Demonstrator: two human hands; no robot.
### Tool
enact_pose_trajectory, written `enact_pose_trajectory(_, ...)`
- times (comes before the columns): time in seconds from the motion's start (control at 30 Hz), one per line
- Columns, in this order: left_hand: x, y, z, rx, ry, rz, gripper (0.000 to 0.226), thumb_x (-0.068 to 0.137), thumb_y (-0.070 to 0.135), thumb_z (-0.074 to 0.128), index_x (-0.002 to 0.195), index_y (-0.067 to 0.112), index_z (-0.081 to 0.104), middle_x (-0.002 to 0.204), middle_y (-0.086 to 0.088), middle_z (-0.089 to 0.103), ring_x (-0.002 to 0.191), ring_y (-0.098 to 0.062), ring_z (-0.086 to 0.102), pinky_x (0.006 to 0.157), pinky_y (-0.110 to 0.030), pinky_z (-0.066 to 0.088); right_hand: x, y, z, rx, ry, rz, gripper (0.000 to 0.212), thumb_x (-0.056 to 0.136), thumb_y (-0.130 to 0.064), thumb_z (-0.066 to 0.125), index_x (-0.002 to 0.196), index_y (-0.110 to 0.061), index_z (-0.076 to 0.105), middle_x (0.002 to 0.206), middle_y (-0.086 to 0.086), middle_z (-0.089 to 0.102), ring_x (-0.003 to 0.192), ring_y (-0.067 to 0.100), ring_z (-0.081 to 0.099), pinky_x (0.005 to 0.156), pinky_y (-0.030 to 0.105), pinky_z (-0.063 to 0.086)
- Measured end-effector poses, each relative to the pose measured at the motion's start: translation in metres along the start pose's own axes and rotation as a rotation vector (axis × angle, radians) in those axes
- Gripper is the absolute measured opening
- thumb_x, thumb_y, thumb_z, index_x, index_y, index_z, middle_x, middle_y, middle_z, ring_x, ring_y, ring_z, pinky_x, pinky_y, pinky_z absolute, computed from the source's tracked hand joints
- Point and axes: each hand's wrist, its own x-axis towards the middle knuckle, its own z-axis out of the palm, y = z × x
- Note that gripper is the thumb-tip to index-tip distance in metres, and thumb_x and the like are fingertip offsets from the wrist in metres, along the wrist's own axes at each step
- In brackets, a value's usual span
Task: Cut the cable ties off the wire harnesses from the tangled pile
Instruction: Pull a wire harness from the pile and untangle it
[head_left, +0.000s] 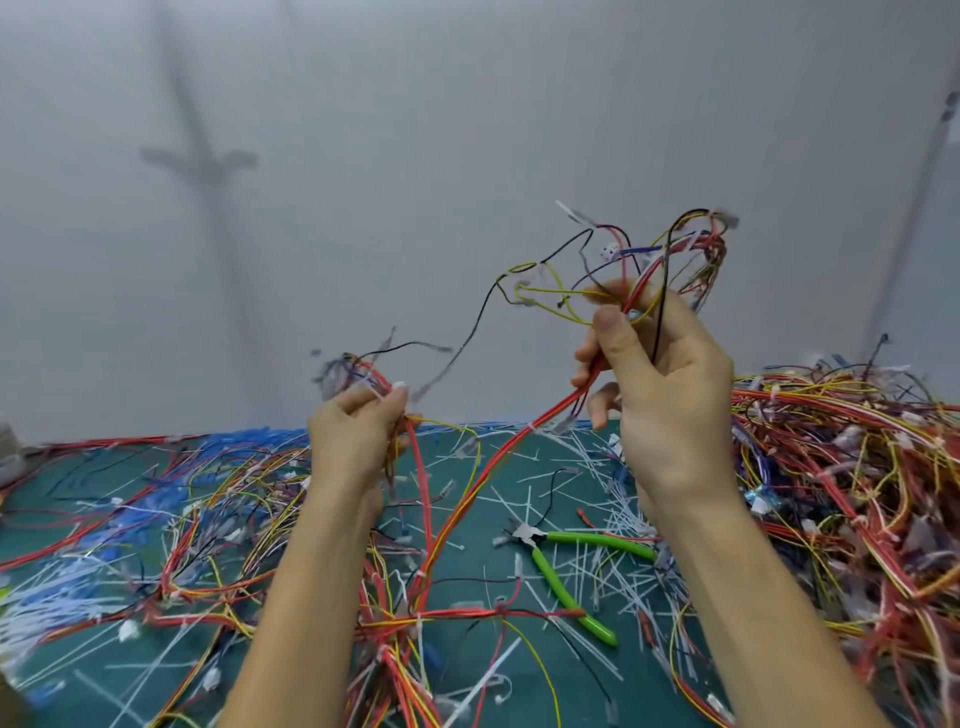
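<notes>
Our left hand (358, 436) and right hand (670, 400) both grip one wire harness (545, 415) raised above the mat (462, 582); pulling harder may snag its trailing loops on the pile (857, 467) and tighten the tangle.

Red, yellow and black wire harness (558, 410) raised in the air, ties (531, 427) still on; tangled pile (852, 467) heaped right; green-handled cutters (597, 540) flat among cut white ties (618, 514).

I see the green counter (467, 582) strewn with loose white cable ties (524, 499), wire harnesses (841, 467) piled right, green-handled cutters (558, 566) between.
</notes>
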Motion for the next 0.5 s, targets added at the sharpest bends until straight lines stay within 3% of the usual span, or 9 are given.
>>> enact_pose_trajectory(0.2,0.007,0.008,-0.011,-0.145,0.174,0.159,0.013,0.089,0.008,0.069,0.084,0.012,0.058,0.064,0.002,0.064,0.050,-0.003,0.064,0.043,-0.016,0.047,-0.001,-0.010,0.007,0.044,0.020,-0.092,0.011,0.099,-0.013,0.054,0.102,-0.017,0.063,0.064,-0.005,0.058,0.056,0.011,0.055,0.039,0.019,0.037)
enact_pose_trajectory(0.37,0.014,0.008,-0.002,-0.034,0.124,0.135,0.015,0.088,0.008,0.070,0.097,0.006,0.058,0.071,-0.005,0.064,0.050,-0.005,0.066,0.039,-0.015,0.042,0.000,-0.017,0.008,0.039,0.041,-0.139,0.012,0.100,-0.014,0.053,0.101,-0.021,0.064,0.065,-0.005,0.058,0.057,0.012,0.053,0.042,0.021,0.036)
enact_pose_trajectory(0.5,0.034,0.018,0.005,0.050,0.095,0.123,0.014,0.091,0.013,0.067,0.081,0.011,0.057,0.072,-0.004,0.062,0.051,-0.009,0.066,0.037,-0.016,0.034,0.001,-0.021,0.004,0.074,0.084,-0.126,0.012,0.099,-0.017,0.054,0.100,-0.023,0.064,0.066,-0.006,0.056,0.062,0.011,0.052,0.048,0.017,0.040)
